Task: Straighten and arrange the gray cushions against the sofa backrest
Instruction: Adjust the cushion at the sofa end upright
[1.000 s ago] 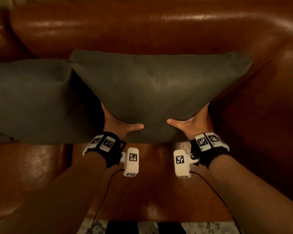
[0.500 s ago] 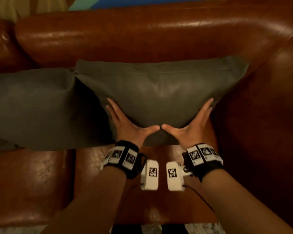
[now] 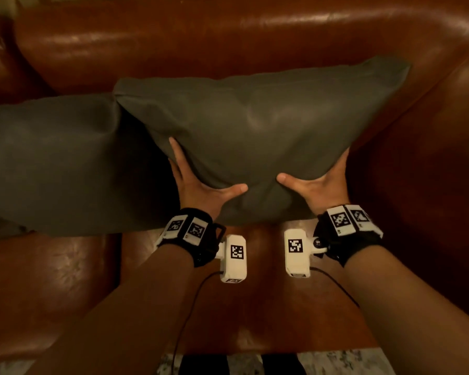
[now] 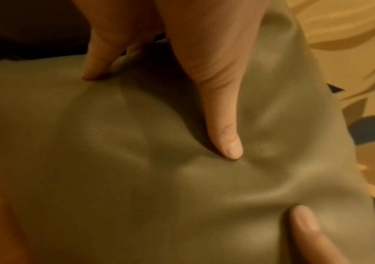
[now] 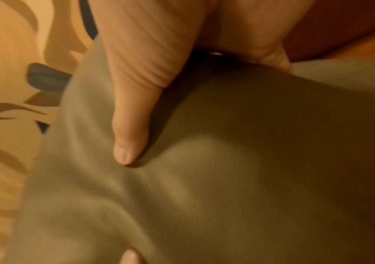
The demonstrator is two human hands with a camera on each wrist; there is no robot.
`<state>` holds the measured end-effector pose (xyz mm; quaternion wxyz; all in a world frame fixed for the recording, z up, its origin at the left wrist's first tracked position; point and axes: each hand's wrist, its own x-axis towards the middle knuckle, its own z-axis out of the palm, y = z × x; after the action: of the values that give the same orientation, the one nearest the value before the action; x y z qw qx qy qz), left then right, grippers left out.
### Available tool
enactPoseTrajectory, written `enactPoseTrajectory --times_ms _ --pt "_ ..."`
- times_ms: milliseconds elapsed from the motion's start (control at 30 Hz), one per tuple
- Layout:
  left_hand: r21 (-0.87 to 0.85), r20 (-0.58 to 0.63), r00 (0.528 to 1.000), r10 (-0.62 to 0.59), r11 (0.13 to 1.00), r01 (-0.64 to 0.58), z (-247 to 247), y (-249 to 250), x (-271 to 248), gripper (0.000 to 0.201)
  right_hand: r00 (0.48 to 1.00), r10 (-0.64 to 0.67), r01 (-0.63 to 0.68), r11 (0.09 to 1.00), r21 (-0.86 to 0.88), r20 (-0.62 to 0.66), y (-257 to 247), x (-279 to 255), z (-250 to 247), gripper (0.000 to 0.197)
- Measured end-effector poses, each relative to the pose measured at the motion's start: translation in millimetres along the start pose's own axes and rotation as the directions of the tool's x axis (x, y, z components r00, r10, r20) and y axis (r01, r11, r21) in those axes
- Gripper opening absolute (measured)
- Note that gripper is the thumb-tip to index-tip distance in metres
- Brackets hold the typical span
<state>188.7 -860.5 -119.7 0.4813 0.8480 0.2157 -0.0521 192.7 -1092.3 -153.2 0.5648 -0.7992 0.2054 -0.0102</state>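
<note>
Dim warm light, leather glare, blurred wrist views

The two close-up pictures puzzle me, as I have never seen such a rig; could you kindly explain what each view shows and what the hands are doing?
No machine here: a person wears three cameras. The head view looks down at a brown leather sofa with two gray cushions. The white boxes on the wrists are the other cameras. The left hand and right hand press, fingers straight, on the right cushion, which leans on the backrest; the left cushion is beside it. The close-ups show each thumb on the gray fabric.
</note>
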Motion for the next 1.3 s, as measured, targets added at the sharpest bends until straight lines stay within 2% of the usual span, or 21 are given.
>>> enactPoseTrajectory --times_ms 67,200,267,367,467,533,600,633,733,867,933,1000,1133,1233,1300 --pt "-0.024 -0.007 1.0 0.0 1.0 0.0 1.2 -5.9 -0.3 0.161 0.999 -0.034 0.034 0.999 -0.024 0.007 4.9 -1.5 1.0 0.146" --pt "0.033 0.025 1.0 0.005 0.999 -0.005 0.8 -3.7 8.0 0.163 1.0 -0.002 0.003 0.998 -0.061 0.015 -1.3 -4.5 1.0 0.164" --pt "0.033 0.038 0.999 0.015 0.999 -0.016 -1.5 -5.8 7.6 0.163 0.999 0.024 -0.021 0.996 -0.089 0.034 -3.3 -3.6 -2.5 0.166" --pt "-0.097 0.018 0.999 0.027 0.995 -0.026 -7.9 -17.1 -3.3 0.162 0.999 0.034 -0.033 0.997 -0.063 0.008 5.4 -10.2 -16.1 0.161" --pt "-0.253 -0.001 0.998 -0.069 0.965 0.067 -12.5 -21.3 -9.2 0.158 0.996 0.08 -0.08 0.997 0.005 -0.027 12.0 -11.9 -27.2 0.161" --pt "-0.262 0.028 0.997 -0.072 0.962 0.076 -11.2 -21.5 -1.4 0.155 0.999 0.031 -0.03 0.999 0.03 -0.029 9.7 -6.9 -26.2 0.159" --pt "-0.239 0.043 0.999 -0.025 0.97 0.035 -8.2 -18.1 9.3 0.159 0.999 -0.013 0.014 0.998 0.061 -0.029 4.7 -4.1 -23.1 0.151" --pt "-0.224 0.048 0.999 -0.004 0.975 0.014 -5.3 -16.4 12.8 0.155 0.999 -0.024 0.025 0.996 0.084 -0.022 3.6 -4.3 -21.9 0.144" --pt "-0.19 0.082 0.997 0.001 0.982 0.015 6.7 -11.5 7.6 0.123 0.999 -0.046 0.048 0.992 0.12 -0.014 2.8 -11.0 -25.7 0.119" --pt "-0.152 0.159 0.987 0.002 0.988 0.022 30.1 1.5 -11.2 0.102 0.995 -0.097 0.101 0.981 0.164 -0.034 -0.7 -14.0 -53.9 0.109" --pt "-0.156 0.207 0.978 0.013 0.987 0.02 45.1 8.7 -10.6 0.099 0.992 -0.116 0.122 0.98 0.154 -0.049 -0.1 -7.5 -68.6 0.116" --pt "-0.154 0.216 0.976 0.024 0.988 0.01 56.0 16.4 -8.0 0.101 0.993 -0.108 0.112 0.986 0.124 -0.038 4.0 1.0 -76.3 0.133" --pt "-0.215 0.144 0.988 0.054 0.976 -0.022 58.5 14.1 -3.0 0.119 1.0 0.0 0.0 0.997 0.072 -0.001 14.2 15.6 -70.8 0.162" --pt "-0.23 0.094 0.993 0.078 0.972 -0.055 49.3 9.6 -11.2 0.127 0.999 0.02 -0.018 0.998 0.061 -0.03 18.8 11.0 -73.7 0.162" --pt "-0.247 0.1 0.994 0.052 0.969 -0.026 43.7 2.2 -16.6 0.132 0.998 0.054 -0.051 0.997 0.061 -0.041 25.6 2.3 -78.2 0.159"
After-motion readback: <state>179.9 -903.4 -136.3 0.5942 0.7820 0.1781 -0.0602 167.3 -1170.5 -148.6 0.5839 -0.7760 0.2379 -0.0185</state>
